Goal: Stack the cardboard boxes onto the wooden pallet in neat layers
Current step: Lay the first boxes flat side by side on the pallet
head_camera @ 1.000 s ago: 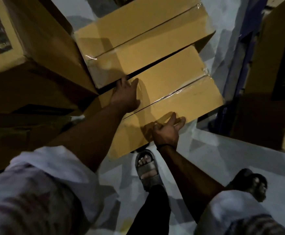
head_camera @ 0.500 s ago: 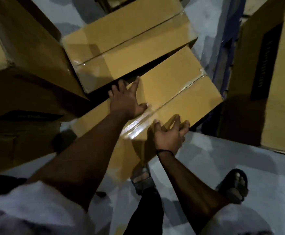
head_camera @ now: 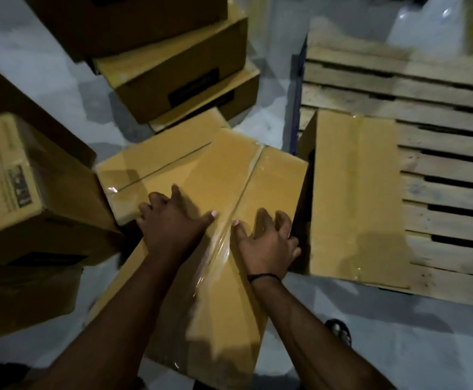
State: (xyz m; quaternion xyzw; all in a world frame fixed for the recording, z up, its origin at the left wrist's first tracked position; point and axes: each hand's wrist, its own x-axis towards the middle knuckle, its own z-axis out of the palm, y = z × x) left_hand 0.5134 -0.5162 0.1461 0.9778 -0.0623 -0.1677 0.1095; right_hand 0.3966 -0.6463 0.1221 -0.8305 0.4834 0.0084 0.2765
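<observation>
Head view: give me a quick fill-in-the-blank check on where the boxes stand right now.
1. The wooden pallet so far carries ____ box.
2. Both hands rest on a box sealed with clear ____.
3. The strap is on the ____ wrist.

Missing words: one; tape; right

Pale floor (head_camera: 47,80), sandalled foot (head_camera: 340,332)

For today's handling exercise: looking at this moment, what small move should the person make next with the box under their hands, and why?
Probably carry the taped box rightward onto the wooden pallet, beside the box already there. Both the left hand and right hand rest on it, and bare slats lie beyond.
</observation>
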